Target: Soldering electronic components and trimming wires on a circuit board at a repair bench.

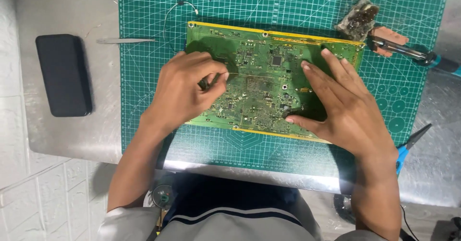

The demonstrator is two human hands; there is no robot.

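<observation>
- Risk — the thin wire (240,75) pinched in the left hand (185,92) could be bent or slid onto neighbouring components, since its free end lies across the densely populated green circuit board (269,73)
- Risk — the board could be shifted on the green cutting mat (144,102) if pressure from the right hand (343,109) is eased
- Left hand: fingers closed on the wire, over the board's left part
- Right hand: open, fingers spread flat on the board's right part — nothing is gripped
</observation>
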